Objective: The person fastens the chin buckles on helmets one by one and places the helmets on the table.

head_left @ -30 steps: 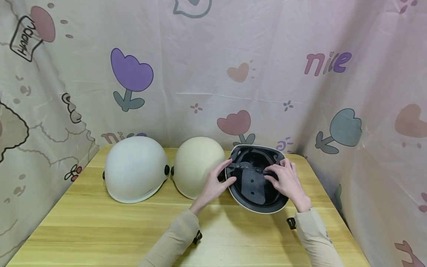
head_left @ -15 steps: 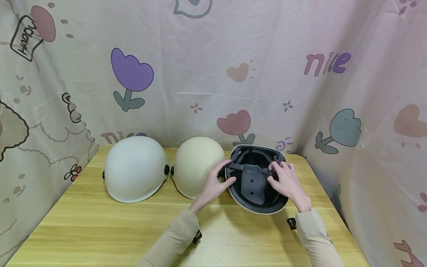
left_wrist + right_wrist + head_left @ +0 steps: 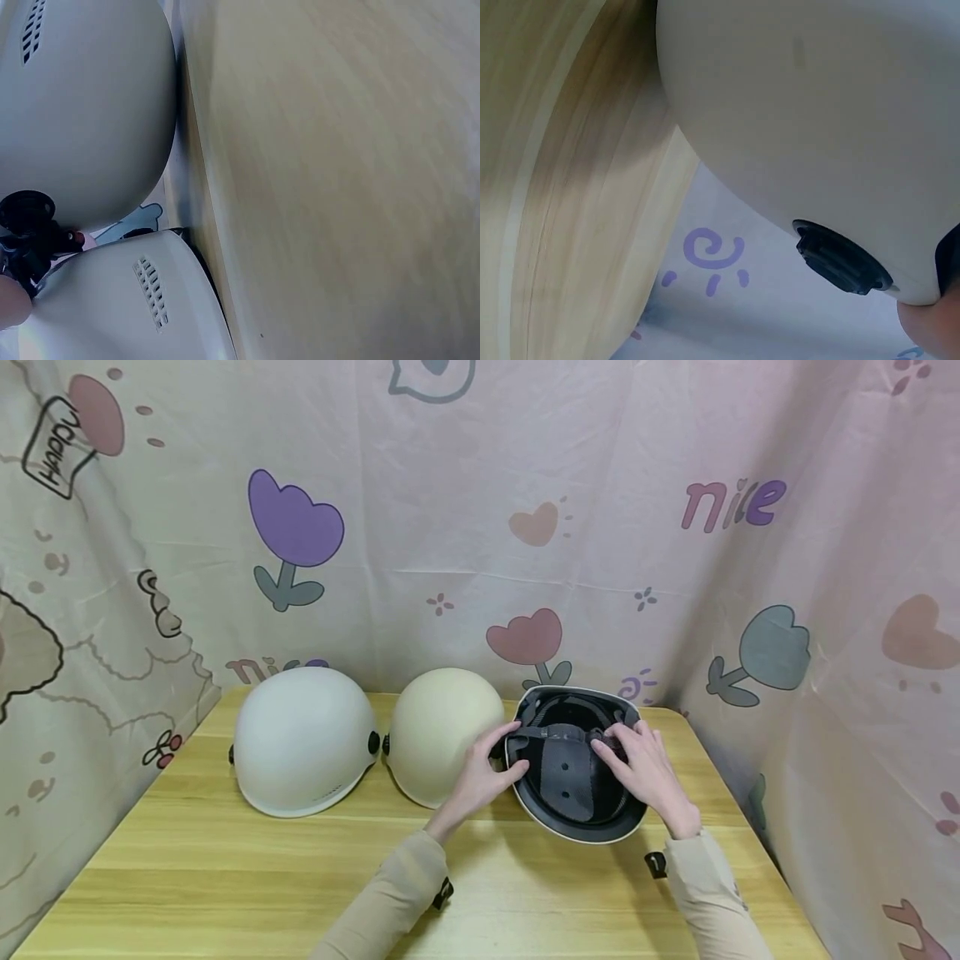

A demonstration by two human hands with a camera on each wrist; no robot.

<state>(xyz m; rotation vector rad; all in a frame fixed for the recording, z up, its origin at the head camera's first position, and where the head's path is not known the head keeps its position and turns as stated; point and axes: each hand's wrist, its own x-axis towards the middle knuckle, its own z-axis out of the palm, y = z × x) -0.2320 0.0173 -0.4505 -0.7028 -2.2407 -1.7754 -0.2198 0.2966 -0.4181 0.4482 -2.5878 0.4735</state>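
Observation:
A helmet [image 3: 567,793] lies on the table with its black-lined inside facing me. Across its opening runs a black chin strap [image 3: 551,733]. My left hand [image 3: 480,777] grips the helmet's left rim, thumb toward the inside and fingers behind. At the strap's right part, my right hand [image 3: 645,768] pinches it between thumb and fingers; the fingers partly cover the place. The right wrist view has the smooth white outer shell [image 3: 817,112], a black round fitting [image 3: 840,259] and a fingertip [image 3: 934,322] at its edge.
A cream helmet [image 3: 446,735] stands dome-up just left of my left hand. Farther left is a white helmet [image 3: 303,739], also dome-up. All rest on the wooden table [image 3: 247,877], with a printed curtain [image 3: 420,510] behind.
My right thumb and fingers have shifted slightly along the strap. The strap's right part has moved a little. My left hand and the helmets stay in place.

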